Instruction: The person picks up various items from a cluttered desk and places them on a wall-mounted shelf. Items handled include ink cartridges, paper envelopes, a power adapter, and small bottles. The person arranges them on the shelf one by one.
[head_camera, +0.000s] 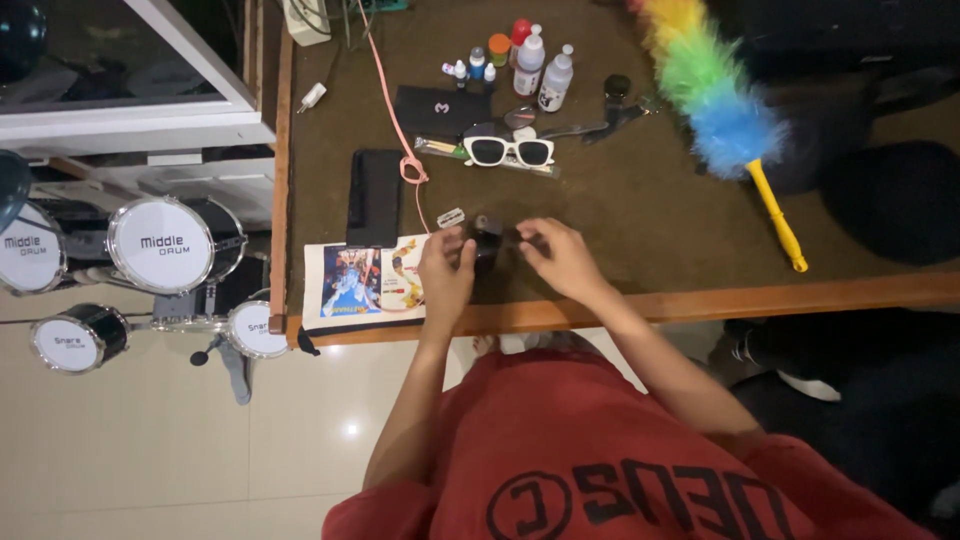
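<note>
1. The left hand (446, 272) has its grip closed on the left side of a small black object (488, 240), fingers curled against it.
2. The right hand (562, 258) pinches the same object from the right, fingertips meeting its edge; what the object is cannot be told.
3. The small black object sits on the bench (650, 210) near its front edge, between the two hands.
4. At 9 o'clock from the hands lies a colourful printed booklet (362, 283); just above it, a flat black case (374, 196).
5. At 12 o'clock lie white-framed sunglasses (507, 150), with several small bottles (530, 62) farther back.
6. A pink cord (392, 105) runs down from the far edge toward 11 o'clock of the hands.
7. At 2 o'clock rests a rainbow feather duster (712, 90) with a yellow handle.
8. Off the bench, at 9 o'clock, stands a toy drum set (150, 270).
</note>
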